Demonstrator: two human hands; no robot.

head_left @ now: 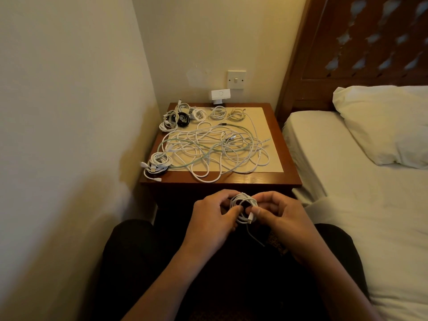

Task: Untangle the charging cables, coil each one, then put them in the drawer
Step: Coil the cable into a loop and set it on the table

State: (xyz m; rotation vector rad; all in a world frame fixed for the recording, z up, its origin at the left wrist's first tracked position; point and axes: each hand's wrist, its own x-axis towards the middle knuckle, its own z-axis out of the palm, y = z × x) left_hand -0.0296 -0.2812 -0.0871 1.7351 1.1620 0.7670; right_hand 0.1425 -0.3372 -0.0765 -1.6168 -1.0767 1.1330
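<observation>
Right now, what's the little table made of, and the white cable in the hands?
The table looks like dark wood, varnished glossy: its front rim shines. Its pale inset could be stone or laminate. The white cable, gripped by the left hand and right hand, looks like smooth, bendy plastic, since it coils tightly.

White coil: small, several loops, held just in front of the surface between left hand and right hand. Plug end pinched at its lower right, short tail hanging below. Loose tangle mid-surface: white cables plus one mint-green cable, loops overlapping, some reaching the wooden front border. Coiled bundles: back-left cluster including a black coil, two at back centre, front-left coil at the corner.
</observation>
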